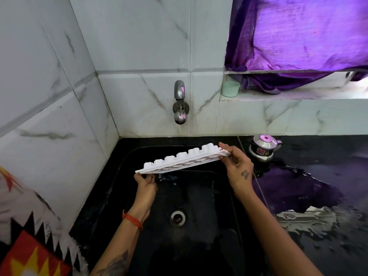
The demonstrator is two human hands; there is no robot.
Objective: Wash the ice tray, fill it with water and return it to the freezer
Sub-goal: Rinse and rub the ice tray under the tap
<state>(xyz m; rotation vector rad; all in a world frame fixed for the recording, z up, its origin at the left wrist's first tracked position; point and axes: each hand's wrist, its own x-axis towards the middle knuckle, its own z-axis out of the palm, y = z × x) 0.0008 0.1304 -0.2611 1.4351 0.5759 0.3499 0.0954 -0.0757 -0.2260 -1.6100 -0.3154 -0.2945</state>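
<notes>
ice tray (180,161): white, turned cups-down, tilted, over black sink (199,246) | left hand (146,186) grips its lower end | right hand (238,169) pinches its raised end

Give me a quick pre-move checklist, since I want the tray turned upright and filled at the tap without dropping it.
1. Both ends held: left hand grips the low end of the ice tray, right hand pinches the high end. Ok.
2. Tray over the sink, not the counter. Ok.
3. Cups facing up: the tray is tilted with its cup bottoms on top. Not ok.
4. Tray emptied: a few drops fall beneath its low end. Cannot tell.
5. Tap running: no stream visible. Not ok.
6. Drain unblocked. Ok.
</notes>
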